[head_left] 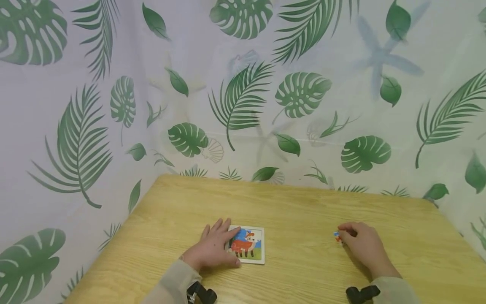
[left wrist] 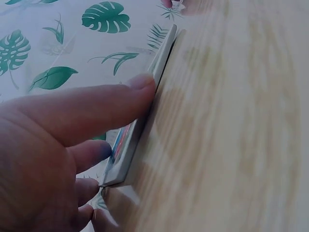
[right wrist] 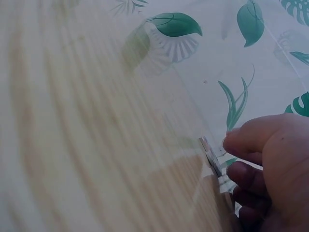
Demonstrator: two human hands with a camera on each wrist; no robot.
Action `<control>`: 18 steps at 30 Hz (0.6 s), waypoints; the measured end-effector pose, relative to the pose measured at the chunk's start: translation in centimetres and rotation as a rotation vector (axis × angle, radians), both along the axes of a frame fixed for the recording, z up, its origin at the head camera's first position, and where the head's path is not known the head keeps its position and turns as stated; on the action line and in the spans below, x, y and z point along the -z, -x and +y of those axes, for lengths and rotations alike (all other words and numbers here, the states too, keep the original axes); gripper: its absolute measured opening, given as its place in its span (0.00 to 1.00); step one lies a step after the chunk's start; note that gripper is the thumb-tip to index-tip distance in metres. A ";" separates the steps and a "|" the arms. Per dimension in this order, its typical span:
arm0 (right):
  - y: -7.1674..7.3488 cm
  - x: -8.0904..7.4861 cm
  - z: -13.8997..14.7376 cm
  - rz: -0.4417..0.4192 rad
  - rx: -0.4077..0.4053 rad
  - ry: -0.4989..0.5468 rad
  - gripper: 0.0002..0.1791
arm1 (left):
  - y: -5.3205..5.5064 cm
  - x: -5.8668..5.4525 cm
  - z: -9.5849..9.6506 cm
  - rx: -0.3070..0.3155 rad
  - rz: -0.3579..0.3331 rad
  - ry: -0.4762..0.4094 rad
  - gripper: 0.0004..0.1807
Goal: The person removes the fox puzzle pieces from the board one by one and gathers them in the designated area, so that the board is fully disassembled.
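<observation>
A small square picture puzzle (head_left: 251, 245) in a white frame lies flat on the table, showing a red fox-like animal on blue and green. My left hand (head_left: 215, 247) is spread over its left side. The left thumb (left wrist: 125, 104) lies along the frame's near edge, while the index finger reaches the picture's upper left. Part of the picture is hidden beneath this hand. Well to the right, my right hand (head_left: 360, 242) pinches a small blue, red and white puzzle piece (head_left: 336, 237) between thumb and fingertips. In the right wrist view, the piece (right wrist: 211, 155) appears nearly edge-on, close to the tabletop.
The light wood-grain table (head_left: 296, 211) reaches back to a white curtain (head_left: 322, 126) printed with green leaves, which also hangs along the left side. Black wrist mounts (head_left: 362, 294) sit at both sleeve cuffs.
</observation>
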State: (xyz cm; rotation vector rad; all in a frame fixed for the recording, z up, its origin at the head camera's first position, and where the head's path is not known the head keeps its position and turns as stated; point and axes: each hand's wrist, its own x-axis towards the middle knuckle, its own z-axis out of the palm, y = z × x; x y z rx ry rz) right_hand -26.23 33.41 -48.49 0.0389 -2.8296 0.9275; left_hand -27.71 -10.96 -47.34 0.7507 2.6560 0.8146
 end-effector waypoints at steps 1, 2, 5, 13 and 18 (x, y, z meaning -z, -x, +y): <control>0.0 0.0 -0.1 0.006 0.006 0.005 0.16 | 0.0 0.0 0.0 -0.001 -0.001 0.002 0.53; -0.1 -0.1 -0.1 0.015 0.015 0.010 0.17 | 0.0 0.0 0.0 -0.001 -0.002 0.004 0.53; -0.3 -0.3 -0.5 0.039 0.042 0.066 0.21 | 0.0 0.0 0.1 0.001 0.002 0.007 0.53; -0.4 -0.9 -3.9 0.023 0.000 0.221 0.27 | 0.1 0.5 0.2 -0.010 0.008 -0.005 0.53; -0.3 -1.1 -6.6 -0.004 -0.035 0.269 0.26 | 0.2 0.8 0.2 -0.007 0.001 -0.026 0.53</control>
